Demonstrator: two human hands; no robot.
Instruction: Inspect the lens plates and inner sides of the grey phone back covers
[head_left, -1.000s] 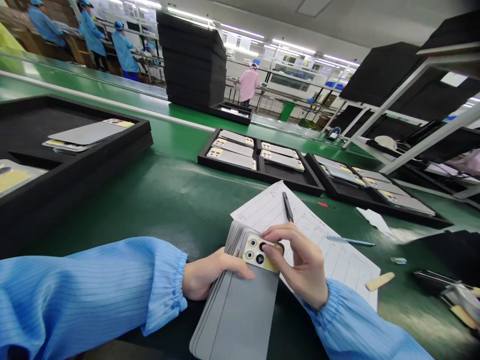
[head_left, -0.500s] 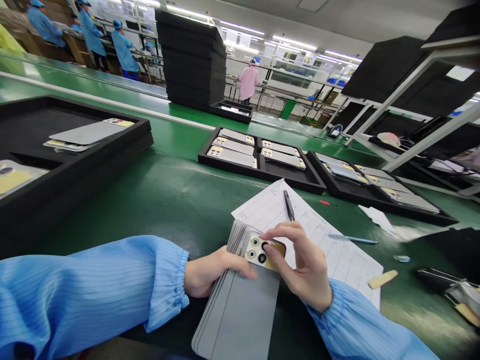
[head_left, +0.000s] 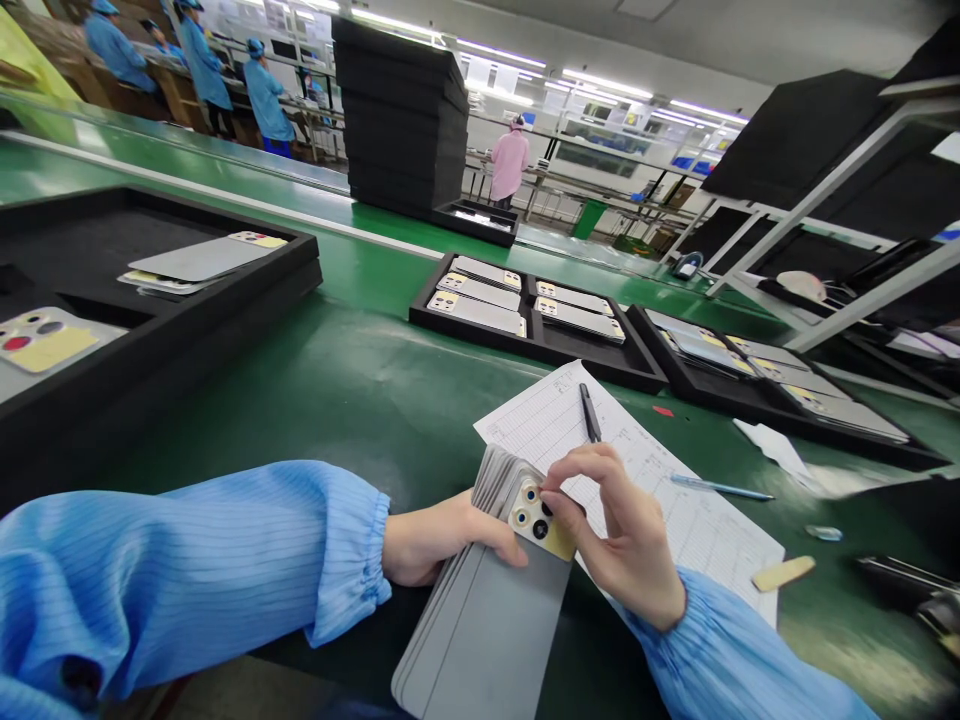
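Note:
My left hand grips a fanned stack of grey phone back panels, its thumb lying across the top one. That panel's upper end carries a camera plate with ringed lens holes and a yellow patch. Over the plate, the thumb and forefinger of my right hand are pinched together at an upper lens hole. Whatever may be between those fingertips is too small to make out. Under and behind my right hand lies a printed sheet with black tweezers on it.
Black trays of phone panels stand at left, ahead and right. Farther back rises a tall black tray stack. A blue pen and a beige strip lie to the right. Several people work in the background.
My right thumb and forefinger have closed from a small gap into a tighter pinch over the camera plate. The whole view has shifted slightly; my left hand keeps its grip.

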